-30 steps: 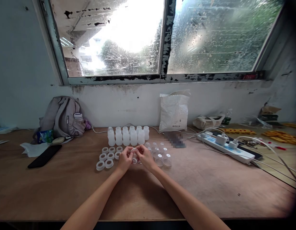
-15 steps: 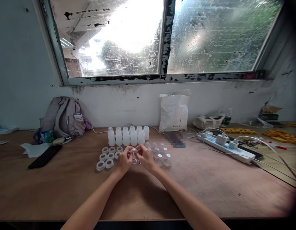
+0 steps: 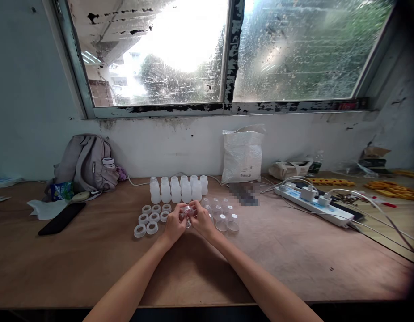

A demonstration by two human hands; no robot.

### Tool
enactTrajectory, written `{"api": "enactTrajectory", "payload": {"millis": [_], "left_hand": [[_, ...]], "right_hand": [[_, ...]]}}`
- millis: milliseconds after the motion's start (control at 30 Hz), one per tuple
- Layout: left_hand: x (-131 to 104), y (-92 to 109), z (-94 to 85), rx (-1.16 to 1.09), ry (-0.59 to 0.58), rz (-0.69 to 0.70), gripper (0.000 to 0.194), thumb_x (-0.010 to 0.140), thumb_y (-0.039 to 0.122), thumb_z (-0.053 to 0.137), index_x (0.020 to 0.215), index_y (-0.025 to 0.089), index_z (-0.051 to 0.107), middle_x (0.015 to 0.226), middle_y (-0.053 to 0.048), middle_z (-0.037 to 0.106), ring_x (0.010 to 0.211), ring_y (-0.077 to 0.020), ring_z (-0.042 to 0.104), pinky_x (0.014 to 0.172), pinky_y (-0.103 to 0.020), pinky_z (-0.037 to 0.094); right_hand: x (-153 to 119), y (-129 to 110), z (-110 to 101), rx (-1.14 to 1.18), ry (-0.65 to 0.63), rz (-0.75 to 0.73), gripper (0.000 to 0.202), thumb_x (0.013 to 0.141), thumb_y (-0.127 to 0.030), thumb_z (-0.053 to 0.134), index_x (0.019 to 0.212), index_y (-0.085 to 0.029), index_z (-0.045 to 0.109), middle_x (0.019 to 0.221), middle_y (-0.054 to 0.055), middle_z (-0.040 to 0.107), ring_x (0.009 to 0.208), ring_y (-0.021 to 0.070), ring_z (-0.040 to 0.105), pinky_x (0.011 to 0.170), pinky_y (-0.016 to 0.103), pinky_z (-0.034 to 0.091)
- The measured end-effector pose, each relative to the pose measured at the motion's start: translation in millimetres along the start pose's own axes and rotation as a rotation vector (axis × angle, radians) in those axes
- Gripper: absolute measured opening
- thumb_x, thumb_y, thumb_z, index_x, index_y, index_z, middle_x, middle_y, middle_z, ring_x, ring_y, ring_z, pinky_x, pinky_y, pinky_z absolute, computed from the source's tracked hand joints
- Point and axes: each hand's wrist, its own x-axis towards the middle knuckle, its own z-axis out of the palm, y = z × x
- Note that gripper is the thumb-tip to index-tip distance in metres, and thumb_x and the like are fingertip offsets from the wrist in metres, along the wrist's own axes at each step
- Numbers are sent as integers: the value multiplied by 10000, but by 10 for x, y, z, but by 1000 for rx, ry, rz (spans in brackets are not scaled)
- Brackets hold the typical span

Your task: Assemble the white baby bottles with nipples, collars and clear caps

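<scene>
My left hand (image 3: 175, 222) and my right hand (image 3: 201, 221) meet above the middle of the table. Their fingertips pinch a small translucent bottle ring (image 3: 187, 209) from both sides; whether a second part sits in it is hidden by the fingers. Just below the fingers, a clear round piece (image 3: 188, 223) shows on the table, partly covered. Left of the hands lie several frosted screw rings (image 3: 152, 228) in loose rows. Clear dome caps (image 3: 233, 222) with white dots on top stand in rows on the right. Frosted white bottles (image 3: 175, 192) stand upright in a group behind the hands.
A black phone (image 3: 61, 219) and a grey backpack (image 3: 87, 163) are at the left. Against the wall leans a white mailing bag (image 3: 242, 154). A power strip (image 3: 314, 206) with plugs and trailing cables occupies the right, near yellow chain-like parts (image 3: 332, 182).
Both hands stay together in nearly the same place. The ring between the fingertips has tilted slightly. The whole view has shifted a little.
</scene>
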Motion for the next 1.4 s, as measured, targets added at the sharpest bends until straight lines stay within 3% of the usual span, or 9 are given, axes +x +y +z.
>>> {"api": "enactTrajectory", "payload": {"millis": [633,933,1400], "left_hand": [[4,24,-30,145,31,-24,212,763,195,466,969,202,513,707,5,627,574,-124,567,559,-207,394],[10,9,-31,79,49,-19,187,780,213,442,951,188,514,690,1,612,554,-116,562,550,-203,400],[18,38,-36,29,69,-23,136,777,223,458,871,192,552,615,12,617,540,-115,586,520,-184,402]], "right_hand": [[-3,-112,-4,-26,36,113,115,701,-209,471,813,-183,476,587,-13,531,521,133,506,484,210,358],[-2,-117,-22,-55,68,3,93,753,-240,467,800,-175,515,719,39,596,615,143,545,583,238,415],[2,-118,-9,107,61,113,84,749,-258,486,711,-183,487,636,5,557,536,124,508,488,221,386]]}}
